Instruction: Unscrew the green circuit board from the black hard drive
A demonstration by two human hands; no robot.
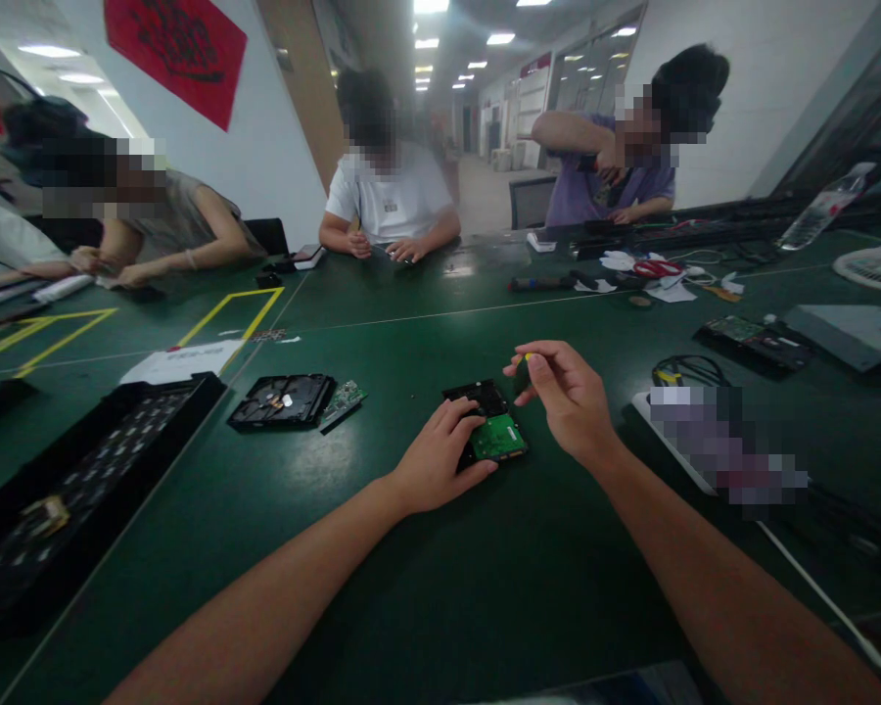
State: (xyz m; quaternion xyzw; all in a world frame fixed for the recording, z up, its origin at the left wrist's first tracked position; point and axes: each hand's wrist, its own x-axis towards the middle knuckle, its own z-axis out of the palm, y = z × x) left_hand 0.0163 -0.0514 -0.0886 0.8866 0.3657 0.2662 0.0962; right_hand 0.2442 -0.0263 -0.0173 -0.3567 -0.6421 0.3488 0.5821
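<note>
A hard drive with a green circuit board facing up lies on the green table in front of me. My left hand grips it from the left, fingers over its top and thumb along the near edge. Above its far right corner, my right hand pinches a screwdriver with a dark and yellow handle; its tip is hard to make out. Left of these lies another hard drive, black, beside a loose circuit board and a thin black strip.
A long black tray with small parts takes up the left side. On the right are a phone-like device, a cable, another drive and a grey metal box. Several people work around the table; a bottle stands tilted at right.
</note>
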